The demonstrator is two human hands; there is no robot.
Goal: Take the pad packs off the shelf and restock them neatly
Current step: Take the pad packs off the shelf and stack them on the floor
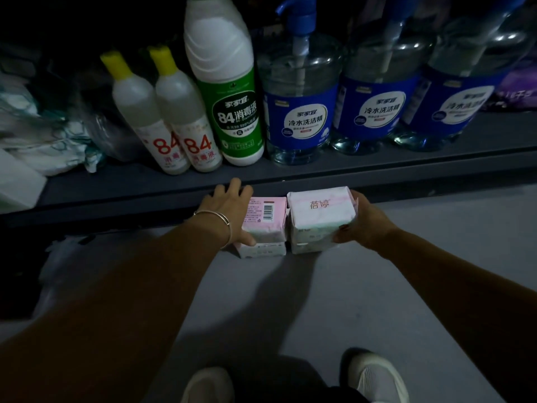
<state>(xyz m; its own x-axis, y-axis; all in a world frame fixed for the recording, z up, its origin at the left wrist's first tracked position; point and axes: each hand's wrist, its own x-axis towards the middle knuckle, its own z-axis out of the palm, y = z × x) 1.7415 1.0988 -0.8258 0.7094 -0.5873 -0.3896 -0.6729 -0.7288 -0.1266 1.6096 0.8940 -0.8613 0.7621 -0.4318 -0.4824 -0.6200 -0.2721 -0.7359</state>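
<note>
Head view looks down at 2 short stacks of pad packs standing side by side on the grey floor [377,286], just in front of the lowest shelf [377,158]. On the left stack, the pink pack [266,219] with a barcode on top lies over a white pack [261,250]. On the right stack, the white pack with red lettering [321,207] sits on another pack [311,247] whose front alone shows. The 2 stacks touch or nearly touch along their inner sides.

The left hand [226,207], a thin bangle [215,219] on its wrist, lies against the outer left side of the pink pack, fingers spread and fairly straight over its far edge and the thumb at its near corner: a wide, flat hold rather than a pinch. The right hand [360,219] grips the right stack from its outer side, fingers curled round the far edge and thumb pressed on the near lower corner.

On the shelf stand 2 small bottles with yellow caps [162,117], a tall white bottle with a green label [226,91] and 3 clear jugs with blue labels [302,112], at least 2 of them with a pump top. Crumpled plastic bags [43,135] fill the shelf's left end. 2 pale shoes [377,379] show at the bottom edge.
</note>
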